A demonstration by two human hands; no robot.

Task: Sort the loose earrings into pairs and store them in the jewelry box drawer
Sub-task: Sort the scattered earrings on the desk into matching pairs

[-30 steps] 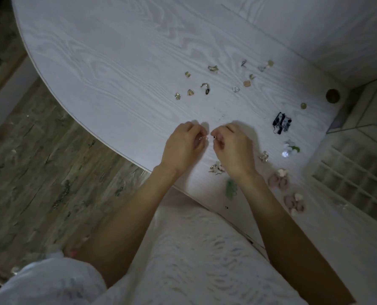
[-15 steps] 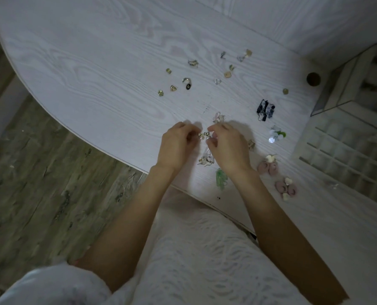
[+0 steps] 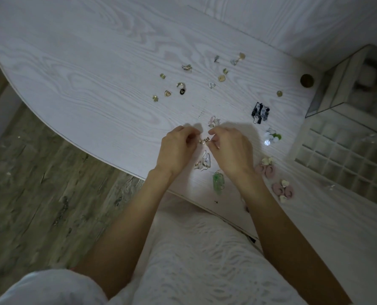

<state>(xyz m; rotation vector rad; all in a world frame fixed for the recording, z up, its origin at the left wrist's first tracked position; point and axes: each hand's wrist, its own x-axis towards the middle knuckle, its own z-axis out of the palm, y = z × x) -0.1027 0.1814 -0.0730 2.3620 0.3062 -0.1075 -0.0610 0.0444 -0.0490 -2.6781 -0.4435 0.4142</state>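
Pairing small gold earrings over the table, drawer not yet filled.

From the head view, our left hand (image 3: 177,150) and right hand (image 3: 229,150) meet just above the table (image 3: 95,62), fingers curled and pinching a small gold earring (image 3: 204,140) between them. Sorted pairs lie to the right: black ones (image 3: 260,111), pink ones (image 3: 265,169), a green one (image 3: 218,182) near the edge. Loose gold pieces (image 3: 181,86) sit farther back, well apart. The jewelry box drawer (image 3: 346,159), gridded into compartments, stands open at the right. We judge pairing is midway; next we should set this match down, then gather the far pieces.
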